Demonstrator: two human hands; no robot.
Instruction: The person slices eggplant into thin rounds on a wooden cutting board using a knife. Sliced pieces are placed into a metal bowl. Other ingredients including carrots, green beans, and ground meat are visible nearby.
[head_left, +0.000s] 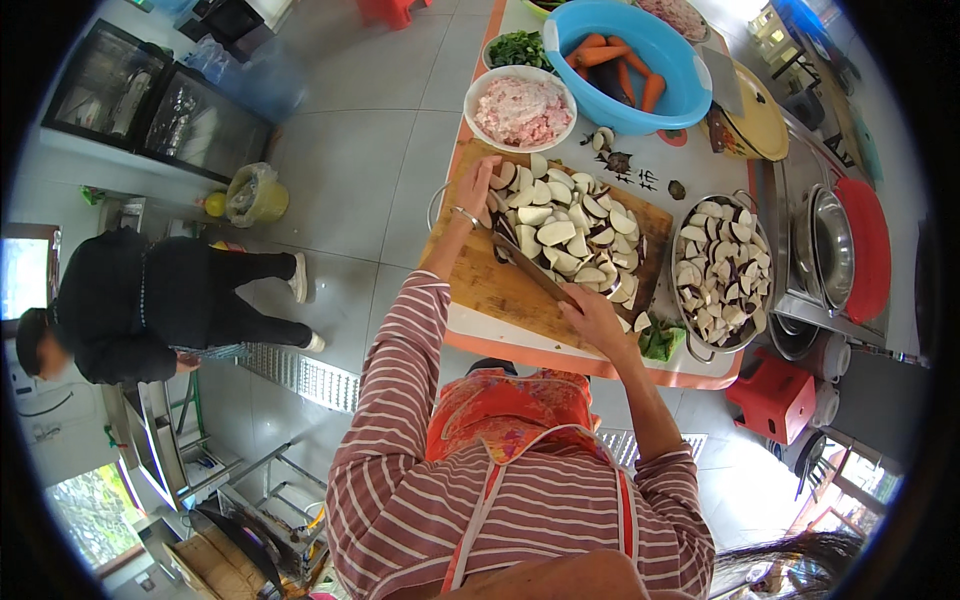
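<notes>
My right hand grips the handle of a kitchen knife, whose blade lies along the near left side of a pile of cut eggplant. The pieces are white with dark purple skin and cover much of a wooden cutting board. At the pile's far left edge, my left hand is against some slices; whether its fingers hold one is unclear. To the right stands a two-handled metal pan full of more cut eggplant. A green leafy scrap lies between board and pan.
Beyond the board are a bowl of minced meat, chopped greens and a blue basin holding carrots. A yellow lidded pot stands farther right. Red stools are by the table's right corner. Another person stands at left.
</notes>
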